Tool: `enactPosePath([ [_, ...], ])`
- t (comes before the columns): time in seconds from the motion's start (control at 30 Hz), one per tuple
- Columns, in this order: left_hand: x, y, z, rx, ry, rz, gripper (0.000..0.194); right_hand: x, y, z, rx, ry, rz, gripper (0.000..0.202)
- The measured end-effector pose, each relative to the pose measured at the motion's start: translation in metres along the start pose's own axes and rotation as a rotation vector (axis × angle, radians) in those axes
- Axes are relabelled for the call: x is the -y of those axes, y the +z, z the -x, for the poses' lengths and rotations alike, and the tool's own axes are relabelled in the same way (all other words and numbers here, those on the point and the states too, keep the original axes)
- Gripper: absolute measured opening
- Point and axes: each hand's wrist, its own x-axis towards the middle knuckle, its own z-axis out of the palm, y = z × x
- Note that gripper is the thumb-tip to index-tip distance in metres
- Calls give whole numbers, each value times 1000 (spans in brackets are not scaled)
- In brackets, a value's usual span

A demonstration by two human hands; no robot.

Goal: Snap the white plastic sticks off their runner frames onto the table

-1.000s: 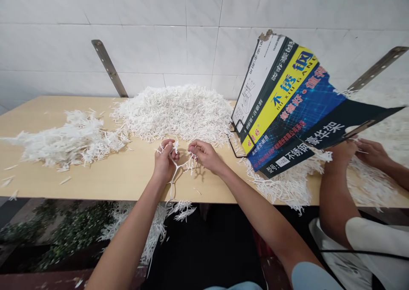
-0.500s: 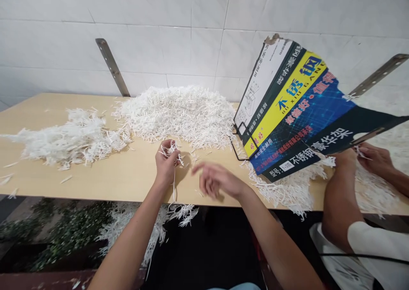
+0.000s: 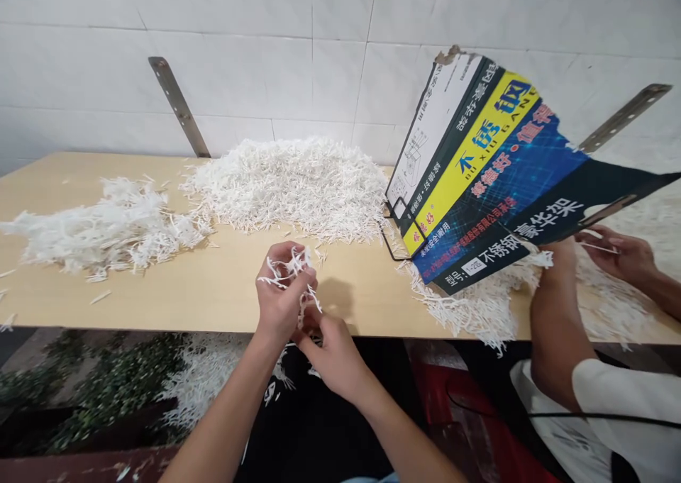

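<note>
My left hand (image 3: 277, 300) is closed round a small tangled bunch of thin white strips (image 3: 298, 264), whose ends stick out between the thumb and fingers. Just below and to its right, my right hand (image 3: 330, 352) is pinched at the lower end of this bunch; its fingertips are partly hidden. Both hands are over the front edge of the wooden board (image 3: 228, 295). Behind them lies a large heap of short white pieces (image 3: 298, 189). A looser pile of tangled white strands (image 3: 106, 231) is on the left.
A printed cardboard panel (image 3: 479, 164) leans in a black wire stand (image 3: 396, 245) on the right. Beyond it, another person's hand (image 3: 620, 256) holds a white strip near more white pieces (image 3: 473, 313). White strands (image 3: 199, 376) lie below the board beside green plants (image 3: 114, 380).
My right hand, open and apart before, has moved left and down to the bunch and closed there. The left hand has come slightly lower and nearer, still holding the strips.
</note>
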Motion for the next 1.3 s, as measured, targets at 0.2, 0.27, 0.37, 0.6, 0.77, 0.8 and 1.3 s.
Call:
enactPosePath([
  [0.2,-20,1,14,287,-81,8,77,10,-11,4,25,16,-265,31],
  [0.27,-12,-5,24,345,-161,46,96,15,-23,4,-97,-43,-347,33],
  [0.37,5,-9,44,458,-400,20,84,19,-36,3,-221,-112,-416,25],
  [0.6,3,-15,67,643,-749,-195,21,20,-59,6,-381,-143,-535,19],
  [0.77,-15,-32,66,772,-713,-285,17,27,-75,21,-541,-128,-627,16],
  [0.8,-17,-35,66,785,-712,-280,22,27,-77,26,-568,-123,-637,14],
  [1.3,-48,-54,25,969,-152,-1184,36,-38,-147,125,-461,201,151,22],
])
